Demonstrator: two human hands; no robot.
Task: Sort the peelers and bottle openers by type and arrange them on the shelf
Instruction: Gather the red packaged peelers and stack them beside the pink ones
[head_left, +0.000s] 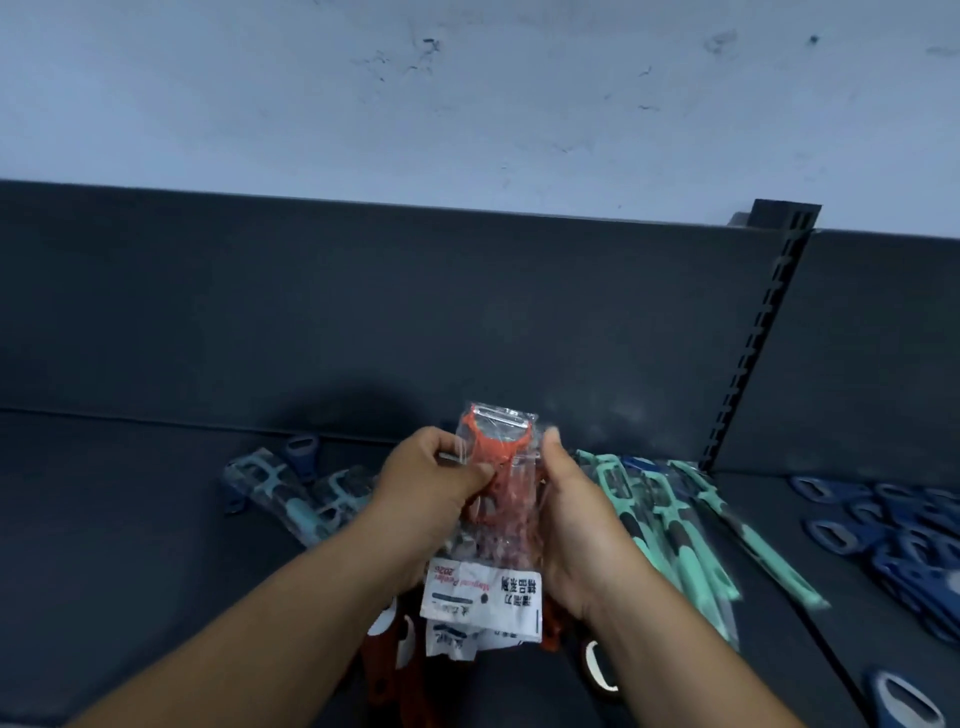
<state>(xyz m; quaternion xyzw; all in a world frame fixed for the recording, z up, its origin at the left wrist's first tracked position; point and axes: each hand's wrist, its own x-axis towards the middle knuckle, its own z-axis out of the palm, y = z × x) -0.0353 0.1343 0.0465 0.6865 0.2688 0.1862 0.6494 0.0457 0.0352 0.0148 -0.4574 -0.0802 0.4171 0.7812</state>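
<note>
Sorting step: left hand (436, 480) and right hand (566, 525) both closed around a bunch of bagged red peelers (498, 499) above the shelf (130, 519), probably next to go down tidy, apart from the green peelers (670, 525).

Shop: slotted shelf upright (753, 343), packaged peelers (670, 519)

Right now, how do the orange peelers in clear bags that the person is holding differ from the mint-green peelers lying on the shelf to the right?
The orange peelers in clear bags are held up in both hands, left and right; the mint-green peelers lie flat on the dark shelf. The orange ones show white printed labels; no labels show on the green ones. Both kinds are bagged in clear plastic and grouped by colour.
</note>
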